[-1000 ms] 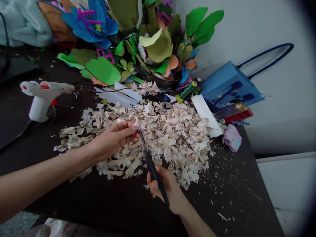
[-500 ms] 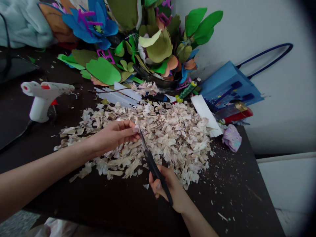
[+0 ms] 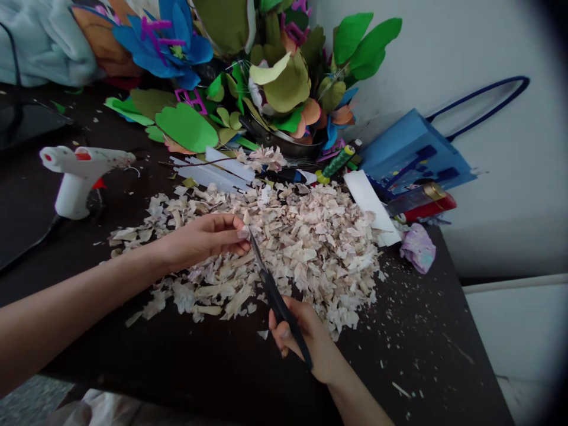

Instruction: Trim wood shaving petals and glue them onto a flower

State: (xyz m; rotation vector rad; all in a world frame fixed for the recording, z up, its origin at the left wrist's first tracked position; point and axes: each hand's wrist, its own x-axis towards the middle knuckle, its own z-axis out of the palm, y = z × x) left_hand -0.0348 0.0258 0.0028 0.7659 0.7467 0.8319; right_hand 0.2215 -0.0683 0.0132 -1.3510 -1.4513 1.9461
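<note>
My left hand pinches a small pale petal-like piece between thumb and fingertips, over the heap. In my right hand is a pair of scissors with black handles, its blades pointing up and away to my left fingertips. The blade tips touch or nearly touch the pinched piece; which of the two I cannot tell. Beneath both hands spreads a wide heap of cream and pinkish dry scraps, like cut petals or thin paper. The far side of the pinched piece is hidden by my fingers.
A white glue gun stands at the left. Behind the heap lie translucent glue sticks, a stem with pale petals and green thread. Colourful artificial flowers fill the back. A blue bag leans on the wall at right.
Almost nothing differs. The view has shifted very slightly, and both hands keep the same place with the piece and the scissors.
</note>
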